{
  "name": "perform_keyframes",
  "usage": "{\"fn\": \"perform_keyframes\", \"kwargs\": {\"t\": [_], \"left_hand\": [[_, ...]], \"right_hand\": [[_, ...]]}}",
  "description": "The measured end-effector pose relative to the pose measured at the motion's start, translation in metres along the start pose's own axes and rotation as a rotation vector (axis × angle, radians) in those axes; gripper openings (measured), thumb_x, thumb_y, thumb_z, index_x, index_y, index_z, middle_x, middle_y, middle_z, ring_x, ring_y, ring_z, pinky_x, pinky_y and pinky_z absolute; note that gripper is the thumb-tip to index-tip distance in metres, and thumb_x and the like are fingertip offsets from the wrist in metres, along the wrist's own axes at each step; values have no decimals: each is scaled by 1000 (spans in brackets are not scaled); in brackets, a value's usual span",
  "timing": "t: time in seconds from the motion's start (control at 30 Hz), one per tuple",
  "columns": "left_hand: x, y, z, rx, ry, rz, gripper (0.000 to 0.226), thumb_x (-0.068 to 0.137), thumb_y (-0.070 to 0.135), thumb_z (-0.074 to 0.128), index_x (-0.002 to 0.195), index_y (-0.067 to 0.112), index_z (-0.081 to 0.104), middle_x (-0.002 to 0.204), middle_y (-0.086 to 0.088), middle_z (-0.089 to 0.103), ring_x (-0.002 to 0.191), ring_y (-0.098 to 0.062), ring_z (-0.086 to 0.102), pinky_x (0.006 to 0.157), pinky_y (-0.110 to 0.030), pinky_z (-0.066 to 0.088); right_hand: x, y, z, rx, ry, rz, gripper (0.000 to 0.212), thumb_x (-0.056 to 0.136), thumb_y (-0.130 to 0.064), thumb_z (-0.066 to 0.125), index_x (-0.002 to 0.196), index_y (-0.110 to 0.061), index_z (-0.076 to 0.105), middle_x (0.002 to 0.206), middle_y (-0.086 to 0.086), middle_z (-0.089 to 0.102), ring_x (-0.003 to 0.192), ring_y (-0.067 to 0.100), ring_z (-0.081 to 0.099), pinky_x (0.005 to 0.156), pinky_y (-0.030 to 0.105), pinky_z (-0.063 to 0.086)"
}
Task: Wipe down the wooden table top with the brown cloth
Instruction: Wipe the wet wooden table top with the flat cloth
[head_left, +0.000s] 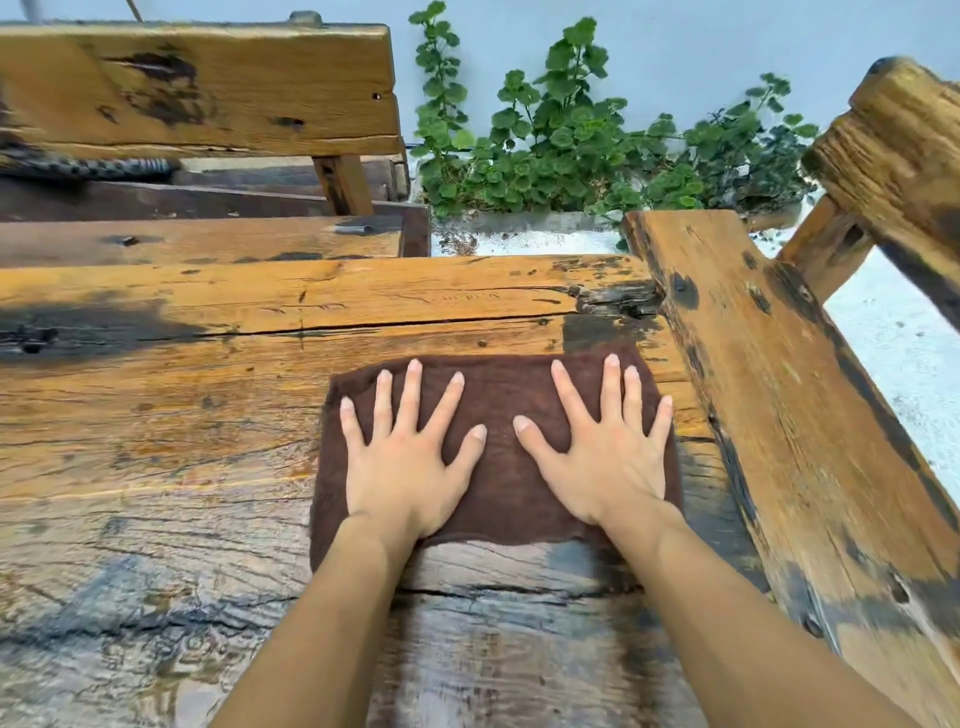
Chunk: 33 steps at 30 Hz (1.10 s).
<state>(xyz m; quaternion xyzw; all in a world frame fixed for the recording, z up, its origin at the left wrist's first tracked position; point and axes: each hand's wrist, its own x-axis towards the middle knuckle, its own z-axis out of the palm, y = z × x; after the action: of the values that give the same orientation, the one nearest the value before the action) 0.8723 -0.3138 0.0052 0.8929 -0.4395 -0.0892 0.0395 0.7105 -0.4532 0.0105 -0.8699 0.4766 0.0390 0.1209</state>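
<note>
Presses one brown cloth (498, 483) flat onto the single wooden table top (156, 426), near its far right corner and just beside the right-hand bench (779, 415), one of two in view. Pins it with two hands: left hand (405, 457) on the cloth's left half, right hand (602, 457) on its right half, palms down, fingers straight and spread, grasping nothing. Sits directly under both palms, so needs no reach. Seems to run its longer side left to right, along the plank grain. Leaves most of the top stretching away leftward; probably calls for a sweep that way, left hand leading.
</note>
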Motion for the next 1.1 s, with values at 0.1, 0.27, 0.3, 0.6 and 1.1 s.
{"fn": "perform_keyframes", "kwargs": {"t": [0.1, 0.27, 0.3, 0.6, 1.1], "left_hand": [[37, 4, -7, -1, -10, 12, 68, 95, 82, 5, 157, 59, -12, 173, 8, -21, 159, -25, -22, 123, -63, -13], [94, 7, -13, -5, 1, 7, 70, 94, 83, 8, 158, 59, -6, 174, 9, -17, 159, -24, -19, 123, -64, -13], [103, 7, -16, -4, 7, 7, 70, 94, 83, 8, 158, 60, -5, 174, 9, -16, 160, -24, -18, 123, -64, -13], [165, 6, -31, 17, 25, 12, 71, 93, 84, 11, 159, 60, 0, 175, 8, -10, 161, -24, -13, 124, -64, -11], [197, 16, -24, 26, 17, 24, 70, 93, 84, 12, 159, 60, 6, 176, 7, -4, 161, -25, -8, 125, -63, -7]], "right_hand": [[33, 0, -7, -7, 1, 12, 87, 84, -95, 4, 159, -56, -12, 173, 9, -23, 158, 30, -25, 122, 64, -16], [89, -4, -21, -30, -3, 12, 89, 81, -97, 5, 160, -56, -10, 174, 10, -16, 160, 31, -19, 122, 65, -16], [97, -6, -24, -31, 4, 15, 90, 81, -97, 6, 160, -56, -8, 175, 10, -15, 160, 31, -17, 122, 65, -16], [152, -11, -42, 13, 11, 14, 94, 80, -99, 12, 161, -55, 0, 175, 10, -14, 159, 31, -21, 123, 68, -10], [192, 11, -34, -75, 72, -63, 97, 77, -99, 4, 163, -52, 5, 175, 17, -3, 161, 34, -12, 124, 58, -19]]}}
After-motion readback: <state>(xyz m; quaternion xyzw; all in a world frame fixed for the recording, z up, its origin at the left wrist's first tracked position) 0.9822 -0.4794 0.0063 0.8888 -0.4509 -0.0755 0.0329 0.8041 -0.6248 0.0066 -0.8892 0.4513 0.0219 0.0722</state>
